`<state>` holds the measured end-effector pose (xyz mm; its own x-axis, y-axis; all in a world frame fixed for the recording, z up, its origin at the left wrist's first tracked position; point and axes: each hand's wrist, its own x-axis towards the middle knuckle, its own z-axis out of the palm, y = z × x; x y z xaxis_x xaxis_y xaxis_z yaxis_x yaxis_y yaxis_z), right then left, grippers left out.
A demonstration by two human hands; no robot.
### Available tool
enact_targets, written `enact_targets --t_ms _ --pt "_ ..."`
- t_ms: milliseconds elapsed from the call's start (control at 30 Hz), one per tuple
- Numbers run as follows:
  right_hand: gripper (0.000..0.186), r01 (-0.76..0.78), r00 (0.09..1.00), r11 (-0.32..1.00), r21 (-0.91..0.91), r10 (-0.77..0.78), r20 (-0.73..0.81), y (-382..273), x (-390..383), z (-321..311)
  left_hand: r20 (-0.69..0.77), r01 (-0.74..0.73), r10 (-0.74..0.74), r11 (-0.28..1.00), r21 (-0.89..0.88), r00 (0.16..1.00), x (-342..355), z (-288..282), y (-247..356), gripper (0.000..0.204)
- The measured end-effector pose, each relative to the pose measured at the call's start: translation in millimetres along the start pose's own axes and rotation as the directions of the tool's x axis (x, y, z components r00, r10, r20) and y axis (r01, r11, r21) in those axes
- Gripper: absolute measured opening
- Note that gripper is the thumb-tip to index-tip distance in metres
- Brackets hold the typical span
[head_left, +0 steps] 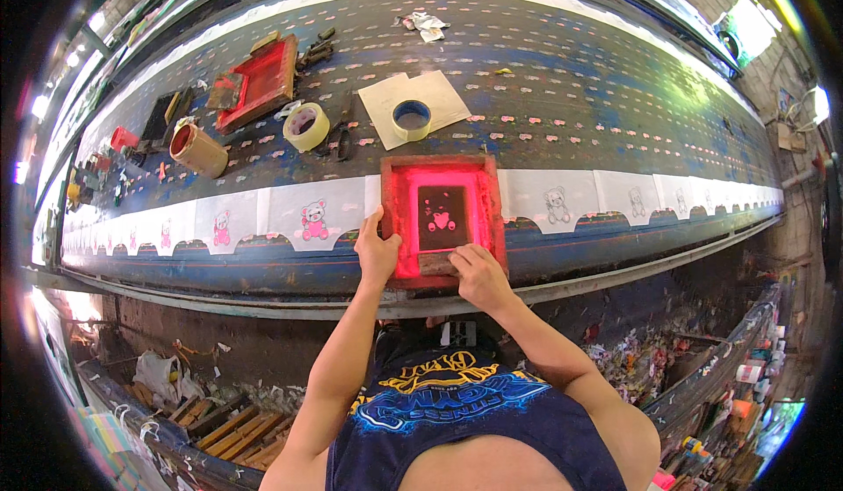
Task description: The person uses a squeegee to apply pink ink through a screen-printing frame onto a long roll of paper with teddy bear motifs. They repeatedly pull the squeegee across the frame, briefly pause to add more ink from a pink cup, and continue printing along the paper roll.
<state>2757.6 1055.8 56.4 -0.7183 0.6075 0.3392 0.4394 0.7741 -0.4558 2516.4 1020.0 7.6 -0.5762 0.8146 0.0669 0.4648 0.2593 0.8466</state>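
A screen-printing frame [487, 184] with bright pink ink and a dark bear stencil lies over a row of white cut pieces [628, 192]. My left hand [379, 249] grips the frame's left side, fingers wrapped at the edge. My right hand [479, 276] holds a wooden squeegee [433, 265] at the lower end of the screen, inside the frame. The pieces to the left show bears with pink hearts [313, 223]; those to the right show grey bear outlines [555, 205].
Across the long dark printing table [597, 87] lie a red frame [279, 69], a cylindrical container [202, 153], tape rolls [306, 126], cream sheets [391, 96] and a crumpled cloth [425, 24]. A metal rail [571, 298] runs along the near edge, above cluttered wood and scraps.
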Motion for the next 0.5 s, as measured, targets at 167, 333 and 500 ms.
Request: enact_targets --t_ms 167,333,500 --pt "0.032 0.041 0.999 0.999 0.012 -0.041 0.003 -8 -12 -4 -0.004 -0.010 0.010 1.000 0.000 1.000 0 0 -3 0.068" --pt "0.033 0.055 0.998 0.998 0.040 -0.056 0.012 0 -14 0 0.001 0.015 -0.015 1.000 -0.014 1.000 2 4 -2 0.068" --pt "0.028 0.098 0.995 0.990 0.098 -0.099 0.010 1 -8 -7 -0.001 -0.002 0.002 1.000 -0.016 1.000 4 1 -6 0.068"
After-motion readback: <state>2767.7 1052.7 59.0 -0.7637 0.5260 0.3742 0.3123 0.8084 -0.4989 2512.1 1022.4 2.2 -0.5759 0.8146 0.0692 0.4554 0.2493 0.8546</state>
